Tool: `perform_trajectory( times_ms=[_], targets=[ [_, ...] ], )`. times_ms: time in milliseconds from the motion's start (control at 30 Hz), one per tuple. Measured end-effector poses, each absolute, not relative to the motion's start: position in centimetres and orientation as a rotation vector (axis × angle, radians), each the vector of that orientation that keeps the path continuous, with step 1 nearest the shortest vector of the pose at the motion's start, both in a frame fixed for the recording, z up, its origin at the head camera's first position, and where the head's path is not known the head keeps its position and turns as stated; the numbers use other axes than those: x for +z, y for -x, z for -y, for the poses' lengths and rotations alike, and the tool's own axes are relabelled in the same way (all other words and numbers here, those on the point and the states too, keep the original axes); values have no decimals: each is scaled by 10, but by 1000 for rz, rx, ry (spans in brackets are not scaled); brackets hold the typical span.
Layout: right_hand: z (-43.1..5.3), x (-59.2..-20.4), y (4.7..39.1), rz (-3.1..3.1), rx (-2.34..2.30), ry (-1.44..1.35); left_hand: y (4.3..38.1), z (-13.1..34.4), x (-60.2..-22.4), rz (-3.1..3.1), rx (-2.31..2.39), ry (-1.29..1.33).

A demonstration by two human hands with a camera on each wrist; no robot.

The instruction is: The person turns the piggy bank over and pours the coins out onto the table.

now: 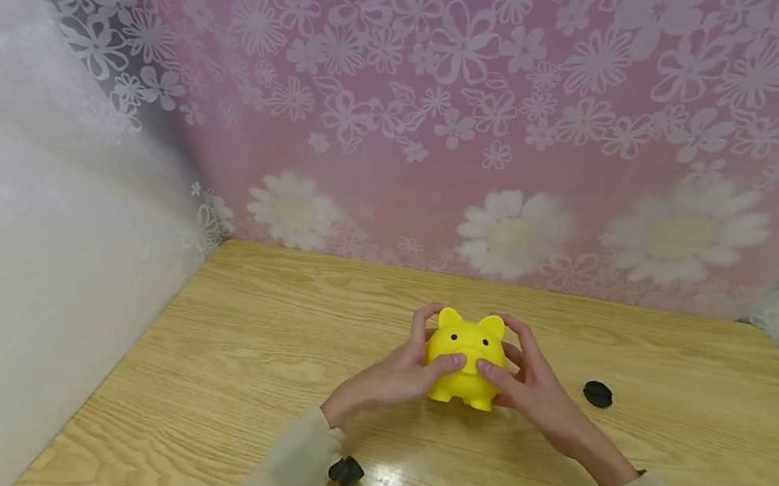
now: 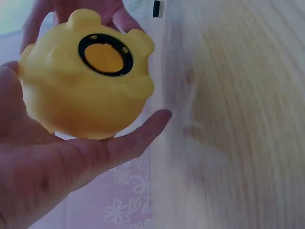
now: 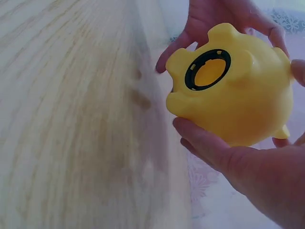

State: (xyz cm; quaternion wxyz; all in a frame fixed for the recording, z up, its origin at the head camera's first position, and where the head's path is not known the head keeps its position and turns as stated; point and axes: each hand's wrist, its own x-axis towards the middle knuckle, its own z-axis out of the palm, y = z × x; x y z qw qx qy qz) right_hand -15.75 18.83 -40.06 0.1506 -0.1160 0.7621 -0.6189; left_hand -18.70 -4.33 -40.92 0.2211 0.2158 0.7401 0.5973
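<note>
Both hands hold a yellow piggy bank between them, lifted over the table with its face toward the head camera. My left hand grips its left side, thumb on the front by the snout. The right hand grips the other side in the same way, its thumb also by the snout. In the wrist views the underside shows a round hole with a black ring between the stubby feet. The ring is uncovered, and the yellow inside shows through. On the table right of the right hand lies a black oval plug.
The wood-grain table reaches back to a pink floral curtain. A pale sheet hangs along the left side. Dark wrist devices sit at both sleeves.
</note>
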Motion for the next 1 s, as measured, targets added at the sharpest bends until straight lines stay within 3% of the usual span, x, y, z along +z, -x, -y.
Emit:
perform_trajectory(
  times_ms=[133,267,533,667,800,1000],
  targets=[
    [-190,-403,157,-2246,-1796,430,189,45,-406,-2090,1594,-657],
    [-191,-407,159,-2333,-1829,699,187,48,-405,-2172,1603,-770],
    [-193,-418,168,-2801,-1494,1649,186,55,-408,-2715,1221,-1566],
    [-189,-420,174,-2968,-1229,2028,185,58,-409,-2911,1006,-1796],
    [-186,-419,177,-3093,-1050,2141,185,60,-410,-2989,936,-1865],
    [-185,-418,175,-3102,-1058,2071,187,63,-412,-2976,982,-1845]
  ],
)
